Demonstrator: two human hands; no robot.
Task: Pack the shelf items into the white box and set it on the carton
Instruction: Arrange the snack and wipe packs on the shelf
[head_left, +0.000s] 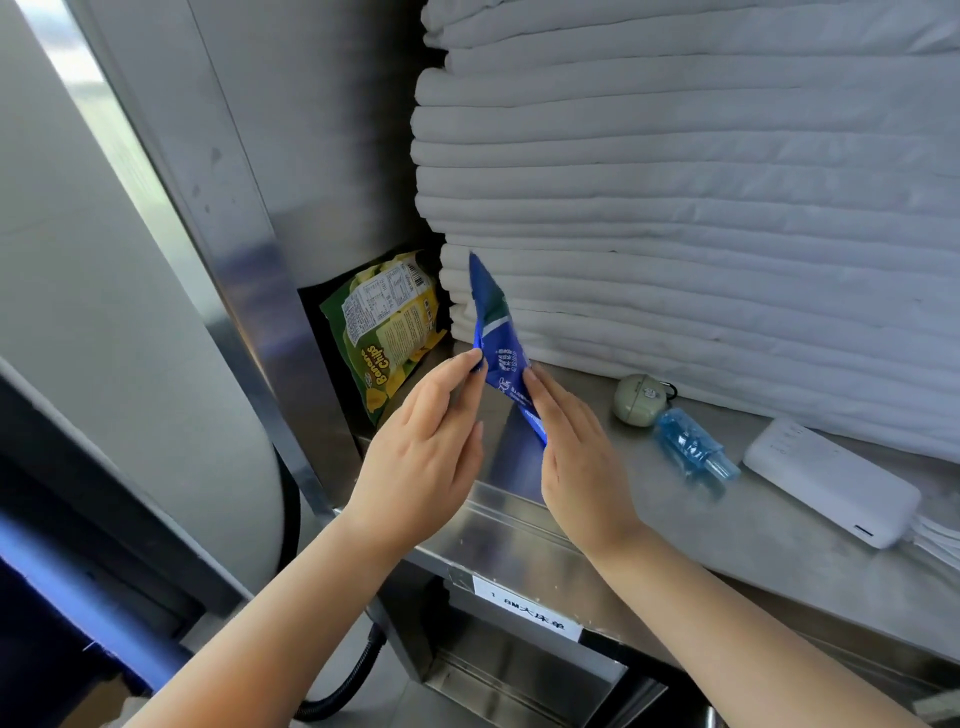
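Observation:
A blue packet (497, 332) stands on edge above the steel shelf (727, 509), held between both hands. My left hand (423, 447) pinches its left edge with the fingertips. My right hand (576, 447) grips its lower right edge. A green and yellow banana chips bag (387, 332) leans in the shelf's left corner. Further right on the shelf lie a round pale green case (635, 401), a small blue bottle (693, 444) and a white power bank (831, 480). The white box and the carton are out of view.
A tall stack of folded white linen (701, 208) fills the shelf behind the items. A steel upright (249, 260) bounds the shelf on the left. A paper label (527, 608) is stuck below the shelf edge, and a black hose (343, 686) hangs lower left.

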